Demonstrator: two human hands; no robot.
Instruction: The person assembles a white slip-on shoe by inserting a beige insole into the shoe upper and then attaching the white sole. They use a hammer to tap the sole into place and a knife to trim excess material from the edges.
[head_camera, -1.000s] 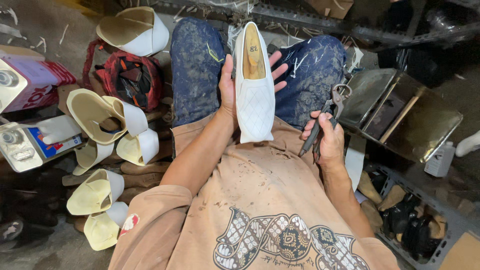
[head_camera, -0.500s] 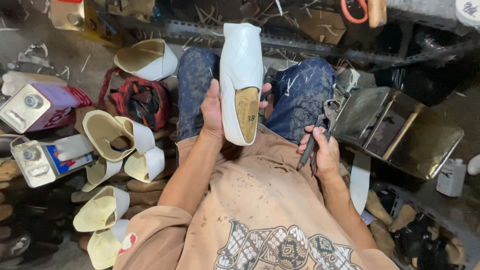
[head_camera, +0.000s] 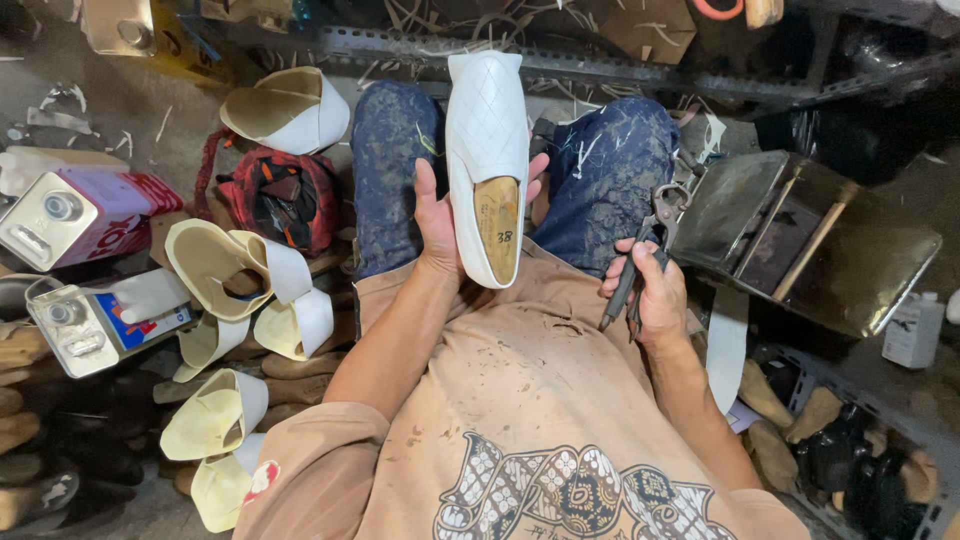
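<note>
Shoemaking is partway along here: the left hand (head_camera: 440, 225) is gripping a white quilted shoe (head_camera: 487, 150) upright over the lap, fingers wrapped round its sides, thumb on the near edge, the wooden last (head_camera: 497, 225) showing at the heel opening. The upper is already sitting smooth over the toe and sides, so the pulling seems largely done on this one; by my judgement trimming and a sole are what is left. The right hand (head_camera: 655, 295) is resting on the thigh, fingers closed round pincers (head_camera: 640, 250), well apart from the shoe. Unfinished uppers (head_camera: 240, 270) are lying heaped on the floor at the left, beside cans (head_camera: 70, 215). Against a second ago, the shoe is now standing taller and turned, with the last facing the camera, while the pincers are staying where they were.
</note>
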